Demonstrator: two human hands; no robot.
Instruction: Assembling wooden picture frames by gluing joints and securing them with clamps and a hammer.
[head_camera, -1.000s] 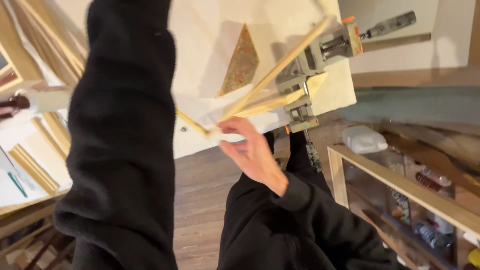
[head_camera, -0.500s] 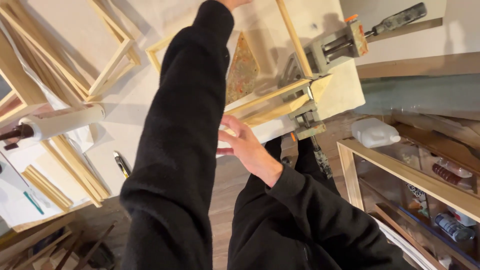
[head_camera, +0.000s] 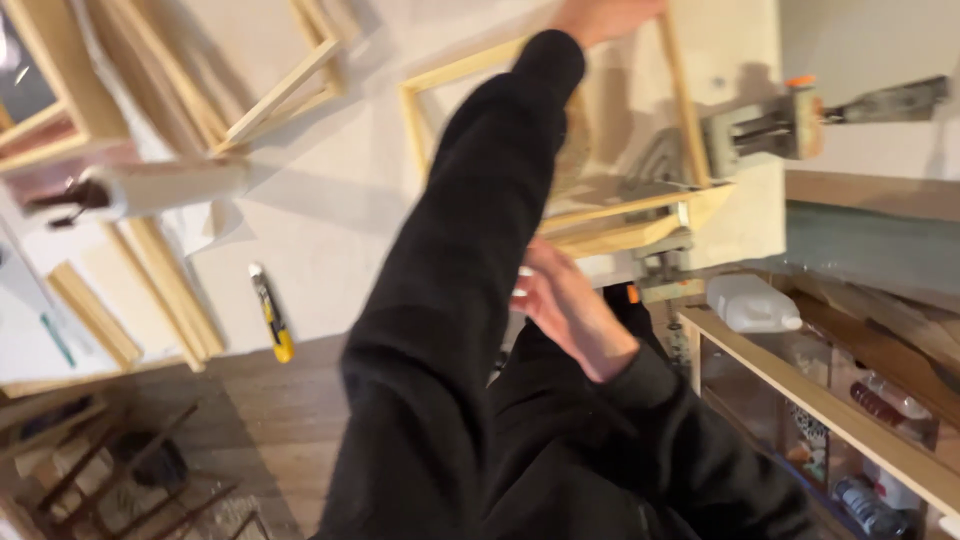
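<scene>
Left hand (head_camera: 600, 15) has reached farther over the wooden frame (head_camera: 560, 150); its grip cannot be told.
Right hand (head_camera: 565, 310) hovers with fingers apart near the clamped corner on the tabletop (head_camera: 340, 200).

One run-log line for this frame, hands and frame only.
left hand: on far rail of frame | right hand: open, near the frame's near corner, contact unclear | clamp: beside frame

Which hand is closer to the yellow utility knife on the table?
Right. The right hand hangs off the table's near edge, to the knife's right with the left sleeve between them. The left hand reaches to the wooden frame's far side, farther away.
</scene>
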